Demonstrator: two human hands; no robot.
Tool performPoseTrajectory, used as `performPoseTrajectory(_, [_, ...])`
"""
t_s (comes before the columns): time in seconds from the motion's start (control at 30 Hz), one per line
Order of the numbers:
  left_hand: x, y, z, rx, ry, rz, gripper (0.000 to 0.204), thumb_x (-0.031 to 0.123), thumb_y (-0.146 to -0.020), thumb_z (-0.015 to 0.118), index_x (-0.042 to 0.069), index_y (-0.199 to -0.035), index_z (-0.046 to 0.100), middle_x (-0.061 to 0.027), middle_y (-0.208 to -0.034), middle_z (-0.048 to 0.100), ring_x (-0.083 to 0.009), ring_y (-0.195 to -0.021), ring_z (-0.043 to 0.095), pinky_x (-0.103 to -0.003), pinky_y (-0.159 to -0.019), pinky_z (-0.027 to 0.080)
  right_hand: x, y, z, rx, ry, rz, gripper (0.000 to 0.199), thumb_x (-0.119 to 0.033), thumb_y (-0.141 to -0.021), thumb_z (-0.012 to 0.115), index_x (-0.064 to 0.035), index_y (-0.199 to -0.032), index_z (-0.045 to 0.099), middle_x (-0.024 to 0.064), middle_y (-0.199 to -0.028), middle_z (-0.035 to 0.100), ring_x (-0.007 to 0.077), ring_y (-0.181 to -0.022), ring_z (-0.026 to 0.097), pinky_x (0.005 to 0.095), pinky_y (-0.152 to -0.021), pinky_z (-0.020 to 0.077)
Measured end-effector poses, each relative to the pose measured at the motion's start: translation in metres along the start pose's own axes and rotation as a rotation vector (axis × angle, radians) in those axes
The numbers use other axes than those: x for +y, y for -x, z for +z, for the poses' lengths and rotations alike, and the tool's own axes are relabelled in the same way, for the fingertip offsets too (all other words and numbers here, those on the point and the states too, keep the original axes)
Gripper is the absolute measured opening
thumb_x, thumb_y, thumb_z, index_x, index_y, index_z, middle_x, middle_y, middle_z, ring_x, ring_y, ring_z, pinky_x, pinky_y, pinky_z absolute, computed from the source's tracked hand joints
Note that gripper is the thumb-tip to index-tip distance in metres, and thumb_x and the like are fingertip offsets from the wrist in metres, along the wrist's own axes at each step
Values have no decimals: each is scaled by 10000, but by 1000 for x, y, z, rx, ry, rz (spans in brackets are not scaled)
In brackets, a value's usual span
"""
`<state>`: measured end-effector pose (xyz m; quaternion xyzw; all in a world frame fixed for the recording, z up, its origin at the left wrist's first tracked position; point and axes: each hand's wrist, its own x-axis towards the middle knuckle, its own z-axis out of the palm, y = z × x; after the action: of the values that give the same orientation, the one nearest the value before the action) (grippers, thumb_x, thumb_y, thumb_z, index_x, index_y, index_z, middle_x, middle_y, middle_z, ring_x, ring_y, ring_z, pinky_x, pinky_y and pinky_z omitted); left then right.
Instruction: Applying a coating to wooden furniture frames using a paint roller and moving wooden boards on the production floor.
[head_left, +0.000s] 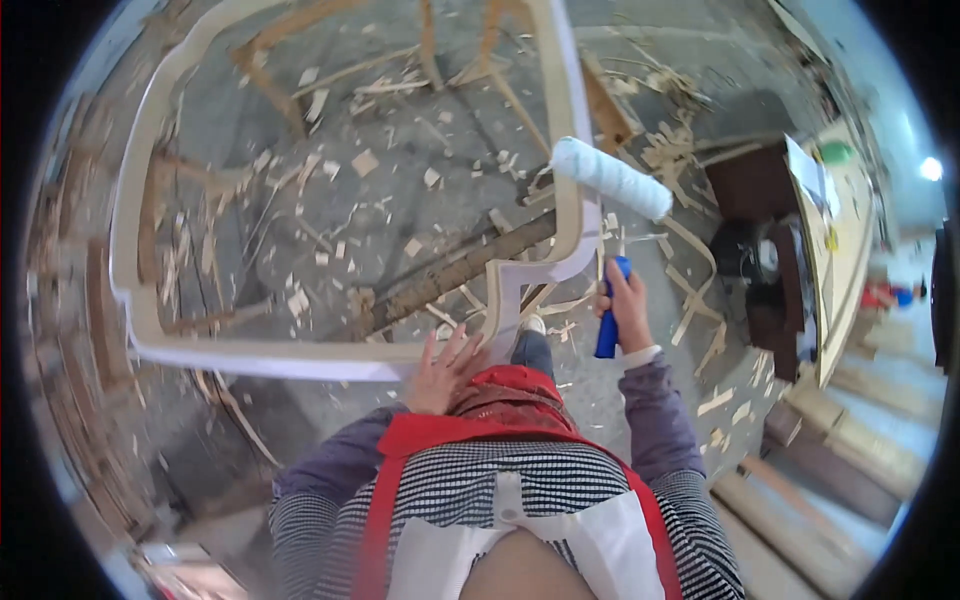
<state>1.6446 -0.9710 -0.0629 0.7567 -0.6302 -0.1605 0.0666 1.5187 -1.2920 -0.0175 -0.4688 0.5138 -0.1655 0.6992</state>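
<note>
Right grip [628,308] wrapped round blue handle [606,338], white roller [612,179] just beyond — left grip [438,378] spread, at pale frame [270,357]

Wood scraps [364,162] litter the grey floor [594,415]; a bright light [931,168] glows beyond a table [842,270].

Beneath you spreads a grey floor [370,260], strewn with pale wood scraps [365,162]. A rough brown beam [460,268] lies slantwise across it ahead of you, and long, thin wood strips [696,297] curl and cross on your right.
</note>
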Motion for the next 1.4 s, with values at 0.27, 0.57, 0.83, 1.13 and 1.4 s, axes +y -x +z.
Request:
performPoseTrajectory(0.27, [85, -35, 10, 119, -21, -482, 742, 564, -818, 596, 229, -1459, 431, -67, -1600, 226, -329, -1484, 151, -636, -1142, 155, -152, -22, -80, -687, 721, 116, 335, -136, -956, 565, -24, -1268, 527, -17, -653, 492, 64, -466, 466, 230, -417, 388])
performPoseTrajectory(0.57, [142, -14, 37, 232, 43, -1122, 811, 566, -776, 652, 270, -1486, 393, -78, -1607, 210, -338, -1488, 136, -620, -1155, 111, -190, -61, -8, -1291, 1533, 206, 299, -159, -905, 641, 4, -1151, 591, -17, -647, 512, 72, -466, 483, 256, -425, 400])
performPoseTrajectory(0.83, [64, 113, 49, 294, -213, -1389, 805, 468, -744, 735, 333, -1465, 404, -66, -1602, 224, -328, -1485, 154, -608, -1164, 121, -61, 24, 102, -1503, 1361, 64, 244, -230, -920, 652, -15, -1003, 573, 1, -638, 532, 81, -428, 485, 243, -408, 384])
performPoseTrajectory(1.13, [90, 223, 95, 453, 5, -1675, 833, 334, -749, 767, 303, -1484, 378, -105, -1587, 239, -355, -1473, 175, -588, -1149, 185, -8, 67, 104, -1420, 1396, -252, 265, -248, -923, 645, -10, -1020, 580, -4, -610, 525, 82, -471, 493, 266, -423, 382])
performPoseTrajectory(1.4, [194, 203, 164, 504, 412, -1719, 825, 300, -753, 773, 226, -1479, 387, -179, -1565, 252, -408, -1434, 242, -546, -1111, 284, 34, 121, 163, -1313, 1250, -106, 194, -226, -937, 629, -40, -928, 576, -13, -586, 514, 78, -425, 469, 258, -398, 371])
